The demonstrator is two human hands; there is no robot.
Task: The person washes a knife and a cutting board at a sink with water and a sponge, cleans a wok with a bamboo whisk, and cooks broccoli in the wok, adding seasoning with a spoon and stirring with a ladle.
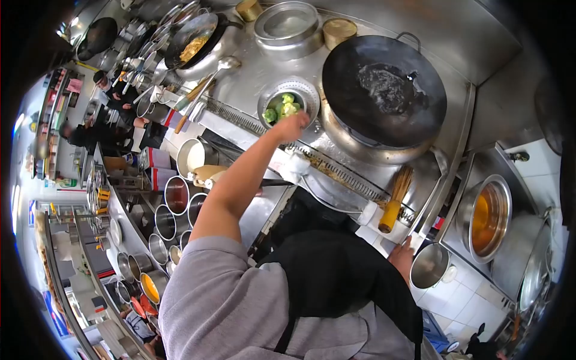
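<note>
My left hand is closed at the near rim of a metal bowl holding green broccoli florets. Its fingertips are partly hidden. A perforated metal strainer sits against the bowl on the steel stove top. To the right is a large black wok, with a shiny dark patch of liquid in its bottom. Low on the right, my right hand is closed around the end of a long-handled metal ladle, whose head rests beside the wok.
A bamboo brush lies near the front edge. Right stand a basin of orange liquid and an empty metal pot. Another wok with food, a ladle and a lidded pot are farther left. People work in the background.
</note>
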